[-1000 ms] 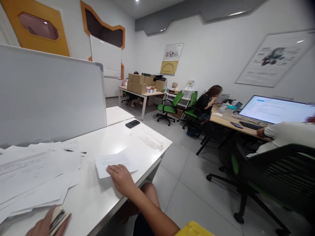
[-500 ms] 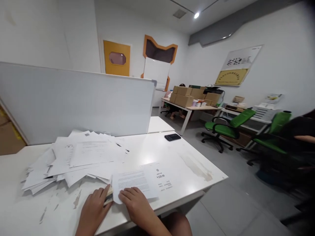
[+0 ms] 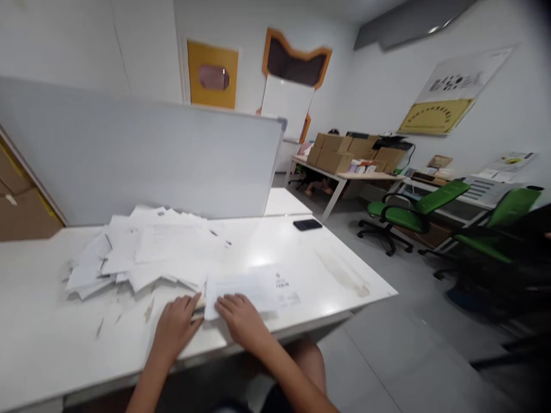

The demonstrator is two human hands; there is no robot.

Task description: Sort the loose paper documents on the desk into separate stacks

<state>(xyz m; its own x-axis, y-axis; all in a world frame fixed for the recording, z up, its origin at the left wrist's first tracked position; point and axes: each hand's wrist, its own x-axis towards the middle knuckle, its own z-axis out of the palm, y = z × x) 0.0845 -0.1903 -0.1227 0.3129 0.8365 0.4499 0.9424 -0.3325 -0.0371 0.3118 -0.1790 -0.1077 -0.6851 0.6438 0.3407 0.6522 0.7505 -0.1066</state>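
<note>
My right hand (image 3: 241, 317) lies flat on a single printed sheet (image 3: 253, 289) near the front edge of the white desk (image 3: 43, 338). My left hand (image 3: 174, 327) rests beside it, fingers closed around a small stack of cards or slips (image 3: 198, 307) at the sheet's left edge. A loose pile of white papers (image 3: 146, 252) spreads just beyond my hands. The frame is blurred, so the small stack is hard to make out.
A white partition board (image 3: 142, 155) stands behind the papers. A black phone (image 3: 307, 225) lies at the desk's far right. Green office chairs (image 3: 408, 215) and a table with cardboard boxes (image 3: 344, 152) stand across the grey floor.
The view has swung left from the room to the desk. My left hand has come up beside my right hand at the sheet; between the last two frames both hands hardly moved.
</note>
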